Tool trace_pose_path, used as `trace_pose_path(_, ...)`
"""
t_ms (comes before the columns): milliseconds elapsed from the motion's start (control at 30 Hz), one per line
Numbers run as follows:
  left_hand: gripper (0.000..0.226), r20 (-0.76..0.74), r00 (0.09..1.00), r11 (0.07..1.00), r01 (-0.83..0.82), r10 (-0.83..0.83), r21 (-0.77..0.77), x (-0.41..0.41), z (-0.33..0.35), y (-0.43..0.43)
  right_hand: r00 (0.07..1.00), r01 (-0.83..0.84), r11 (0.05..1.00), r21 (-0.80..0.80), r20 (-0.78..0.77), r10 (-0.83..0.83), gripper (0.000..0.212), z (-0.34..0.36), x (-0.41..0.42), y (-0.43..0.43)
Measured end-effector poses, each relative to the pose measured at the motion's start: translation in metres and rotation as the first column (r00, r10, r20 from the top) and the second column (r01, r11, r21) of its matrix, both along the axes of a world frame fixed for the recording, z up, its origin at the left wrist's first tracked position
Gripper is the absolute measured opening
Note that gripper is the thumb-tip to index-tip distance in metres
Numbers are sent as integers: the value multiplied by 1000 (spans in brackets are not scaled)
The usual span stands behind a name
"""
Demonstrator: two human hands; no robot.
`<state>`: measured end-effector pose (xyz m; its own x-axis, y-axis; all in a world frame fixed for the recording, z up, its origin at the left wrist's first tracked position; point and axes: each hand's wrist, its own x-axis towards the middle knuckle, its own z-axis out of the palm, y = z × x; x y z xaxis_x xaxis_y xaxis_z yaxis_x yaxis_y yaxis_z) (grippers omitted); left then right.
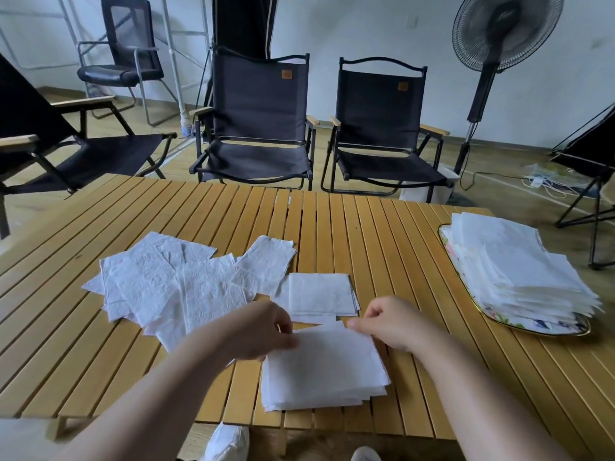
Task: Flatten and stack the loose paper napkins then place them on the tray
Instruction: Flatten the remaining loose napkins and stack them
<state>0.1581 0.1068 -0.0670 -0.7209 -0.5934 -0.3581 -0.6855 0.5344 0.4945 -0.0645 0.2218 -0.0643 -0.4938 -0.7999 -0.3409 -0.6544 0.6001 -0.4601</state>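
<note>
Matt paper napkins [322,367], slatted-wood table [382,234]

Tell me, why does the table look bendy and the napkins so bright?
Head view: the wide-angle lens bows the slatted table and tilts the fan; soft, even light leaves only faint shadows; the napkin pile on the tray glares almost plain white; the left hand and right hand, pinching the near napkin stack, look slightly soft.

Left forearm [156,390] and right forearm [472,384] bare, feet in 2 white shoes [226,442].

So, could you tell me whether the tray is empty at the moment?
No, a tall stack of napkins lies on the tray at the right.
</note>
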Motion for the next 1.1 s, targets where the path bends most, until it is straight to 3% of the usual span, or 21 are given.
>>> trace_pose_path(133,21,-99,984,978,-161,148,-134,-4,1,-7,982,151,968,-199,-85,-171,22,-13,11,-22)
trace_pose_path(333,19,-123,972,973,-213,202,-92,2,2,-10,983,127,978,-166,-114,-147,26,-31,19,-48)
trace_pose_path(467,19,-184,947,960,-275,263,-42,7,3,-15,993,79,956,-284,-57,-99,15,-23,23,-47)
trace_pose_path(667,70,-284,941,957,-239,186,-164,4,-2,-20,986,58,893,-447,164,18,10,2,23,-30)
trace_pose_path(767,80,-297,951,951,-165,83,-263,-3,-5,-17,963,102,885,-455,268,27,9,8,18,-22)
trace_pose_path(833,71,-331,942,941,-163,59,-296,-8,-6,-15,942,114,878,-465,331,52,9,10,15,-17)
trace_pose_path(1000,17,-524,851,920,-223,22,-323,-14,-1,-12,909,141,866,-480,409,79,11,17,11,-7)
trace_pose_path(1100,11,-579,813,913,-283,66,-293,-16,1,-10,952,106,878,-466,304,46,39,18,10,-4)
